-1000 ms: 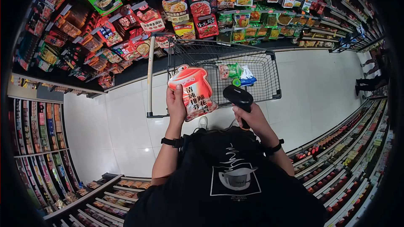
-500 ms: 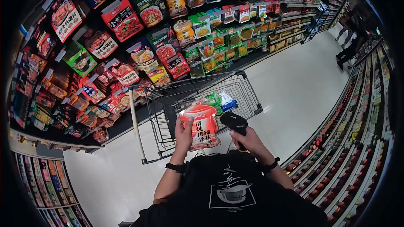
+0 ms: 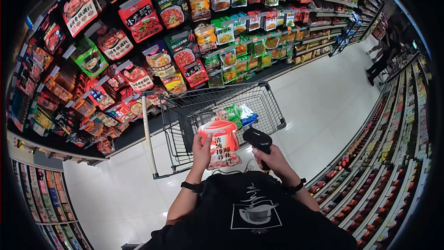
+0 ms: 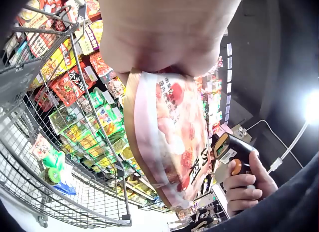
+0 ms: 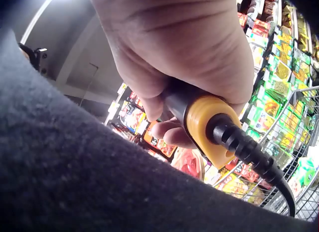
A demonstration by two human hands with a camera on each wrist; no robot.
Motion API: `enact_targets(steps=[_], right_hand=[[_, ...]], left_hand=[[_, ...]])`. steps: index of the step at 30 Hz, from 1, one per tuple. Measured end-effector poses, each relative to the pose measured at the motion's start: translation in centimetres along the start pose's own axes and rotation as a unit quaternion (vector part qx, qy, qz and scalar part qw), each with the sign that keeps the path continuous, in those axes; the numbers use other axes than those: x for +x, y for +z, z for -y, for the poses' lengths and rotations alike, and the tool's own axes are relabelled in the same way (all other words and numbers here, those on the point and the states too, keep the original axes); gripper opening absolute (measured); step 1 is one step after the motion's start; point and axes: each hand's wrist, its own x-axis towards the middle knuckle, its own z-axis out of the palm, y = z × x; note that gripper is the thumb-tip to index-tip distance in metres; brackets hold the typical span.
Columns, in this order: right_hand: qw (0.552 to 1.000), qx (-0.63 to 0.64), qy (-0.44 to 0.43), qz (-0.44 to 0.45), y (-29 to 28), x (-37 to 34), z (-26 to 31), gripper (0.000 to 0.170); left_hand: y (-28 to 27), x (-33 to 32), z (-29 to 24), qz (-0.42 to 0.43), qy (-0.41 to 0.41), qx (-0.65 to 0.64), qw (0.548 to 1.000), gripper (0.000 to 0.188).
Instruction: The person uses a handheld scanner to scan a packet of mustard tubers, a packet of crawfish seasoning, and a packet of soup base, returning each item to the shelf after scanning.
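My left hand (image 3: 202, 151) pinches the left side of a red seasoning packet (image 3: 217, 141), its thumb lying over the printed front. Dark lettering runs down the packet, which is shaped like a pot with a lid at the top. In the left wrist view the back of the packet (image 4: 174, 137) hangs below the palm. My right hand (image 3: 274, 159) grips the handle of a black barcode scanner (image 3: 257, 140), whose head points toward the packet. From the right wrist, the scanner's yellow-orange handle end (image 5: 209, 127) shows with a black cord (image 5: 254, 162) leaving it.
A wire shopping cart (image 3: 273, 106) stands just ahead, holding a green packet (image 3: 232, 112) and a blue-and-white one (image 3: 248, 115). Hanging packets (image 3: 141, 18) fill the shelf wall beyond it. Stocked shelves (image 3: 384, 171) line the right side. A person in dark clothing (image 3: 381, 62) stands far right.
The head view has turned and tilted up, so more of the shelf wall shows and the cart sits lower in view. Both hands keep their hold on the packet and the scanner.
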Motion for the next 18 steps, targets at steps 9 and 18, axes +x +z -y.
enact_targets(steps=[9, 18], right_hand=[[1.0, 0.008, 0.029, -0.001, 1.4, -0.1, 0.5, 0.023], [1.0, 0.007, 0.015, -0.01, 1.7, -0.3, 0.6, 0.025]], left_hand=[[-1.8, -0.7, 0.7, -0.028, -0.022, -0.036, 0.999, 0.024], [-3.1, 1.1, -0.9, -0.131, 0.022, -0.033, 0.991, 0.034]])
